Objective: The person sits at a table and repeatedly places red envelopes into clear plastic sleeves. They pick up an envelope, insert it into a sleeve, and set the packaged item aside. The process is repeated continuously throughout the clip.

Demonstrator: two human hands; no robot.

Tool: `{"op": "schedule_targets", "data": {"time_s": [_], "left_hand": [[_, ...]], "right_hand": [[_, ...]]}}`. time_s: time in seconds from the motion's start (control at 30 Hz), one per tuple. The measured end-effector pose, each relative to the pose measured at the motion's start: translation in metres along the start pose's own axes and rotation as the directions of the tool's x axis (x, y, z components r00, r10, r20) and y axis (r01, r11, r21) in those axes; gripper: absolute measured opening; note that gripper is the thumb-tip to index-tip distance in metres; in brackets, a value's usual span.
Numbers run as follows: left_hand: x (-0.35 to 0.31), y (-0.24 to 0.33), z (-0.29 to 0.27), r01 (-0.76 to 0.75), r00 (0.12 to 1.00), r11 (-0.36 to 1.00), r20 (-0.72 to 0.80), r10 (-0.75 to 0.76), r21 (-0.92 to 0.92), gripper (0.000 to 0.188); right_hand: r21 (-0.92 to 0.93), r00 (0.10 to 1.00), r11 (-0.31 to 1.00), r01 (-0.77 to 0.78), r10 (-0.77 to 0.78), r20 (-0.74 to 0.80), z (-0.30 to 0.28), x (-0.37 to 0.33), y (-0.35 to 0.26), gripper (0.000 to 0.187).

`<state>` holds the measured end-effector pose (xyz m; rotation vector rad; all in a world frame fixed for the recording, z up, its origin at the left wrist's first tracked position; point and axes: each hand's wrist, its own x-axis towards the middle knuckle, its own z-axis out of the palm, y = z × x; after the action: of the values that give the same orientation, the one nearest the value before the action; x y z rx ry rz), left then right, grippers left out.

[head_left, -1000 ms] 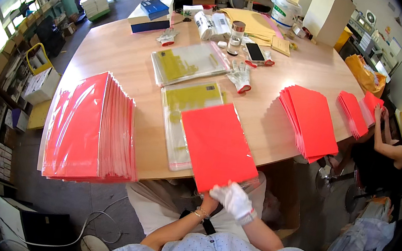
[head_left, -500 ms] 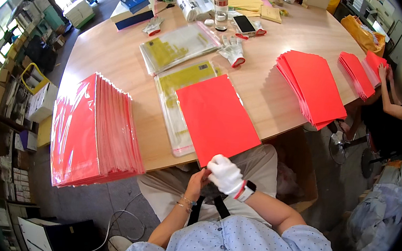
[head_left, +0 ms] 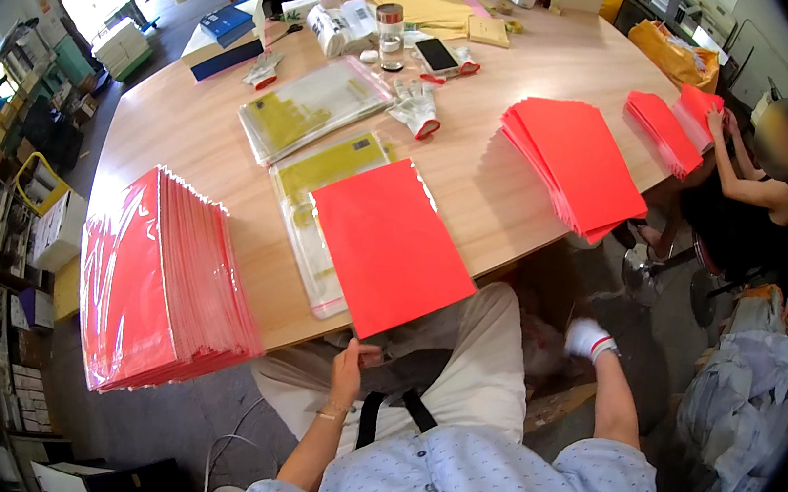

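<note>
A flat red sheet (head_left: 391, 255) lies at the table's near edge, over a stack of clear plastic sleeves (head_left: 305, 206). Its near end juts past the edge above my lap. My left hand (head_left: 350, 366), bare, is just below the sheet's near left corner, thumb and fingers apart; whether it touches the corner I cannot tell. Out to the right, away from the sheet, my right hand (head_left: 590, 339) wears a white glove with a red-trimmed cuff. It hangs beyond my knee, above a cardboard box (head_left: 559, 409) under the table. Its fingers are too blurred to make out.
At left stands a tall pile of sleeved red sheets (head_left: 153, 285). A fanned red stack (head_left: 576, 165) lies at right, with a smaller one (head_left: 662, 131) beside a seated person. More sleeves (head_left: 312, 108), gloves (head_left: 417, 109), a phone (head_left: 437, 56) and a jar (head_left: 389, 37) lie farther back.
My right hand has left the sheet's near corner and swung out to the right, past my knee. My left hand stays by the corner. The whole view has shifted slightly.
</note>
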<state>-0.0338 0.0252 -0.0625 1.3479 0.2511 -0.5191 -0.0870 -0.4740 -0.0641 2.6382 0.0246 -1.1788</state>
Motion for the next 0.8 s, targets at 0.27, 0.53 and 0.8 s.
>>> {"op": "schedule_targets", "data": {"time_s": [0.27,0.53,0.8], "left_hand": [[-0.006,0.039,0.017,-0.421,0.541,-0.046,0.291,0.789,0.906,0.027],[0.017,0.062,0.011,-0.442,0.725,0.179,0.232,0.649,0.879,0.019],[0.016,0.046,0.012,-0.192,0.878,0.854,-0.304,0.37,0.484,0.022]], "right_hand": [[0.363,0.423,0.634,0.683,0.063,-0.904,-0.126,-0.016,-0.123,0.039],[0.308,0.514,0.666,0.679,-0.131,-0.848,-0.172,0.0,-0.125,0.014],[0.787,0.696,0.325,0.524,0.369,-0.616,-0.149,0.008,-0.158,0.019]]}}
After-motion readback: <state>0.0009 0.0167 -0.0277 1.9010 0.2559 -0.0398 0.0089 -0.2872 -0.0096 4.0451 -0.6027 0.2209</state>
